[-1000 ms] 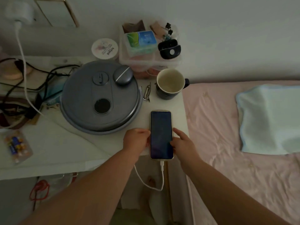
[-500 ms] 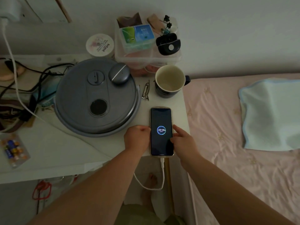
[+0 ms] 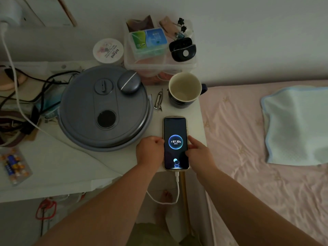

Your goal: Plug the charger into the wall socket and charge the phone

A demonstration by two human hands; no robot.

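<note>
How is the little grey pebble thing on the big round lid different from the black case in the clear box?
The grey case is shut, with a thin pale line across it; the black case is hinged open and has a white dot on its front. The grey case rests on the big round lid; the black case sits higher, in the clear box by the wall. The grey one looks pale, the black one very dark. Both are small, rounded and smooth.

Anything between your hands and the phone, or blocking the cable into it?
Nothing visible. The left hand and right hand already touch the sides of the phone, which lies flat on the table. The cable is plugged into its bottom edge, and the screen shows 87.30%.
</note>
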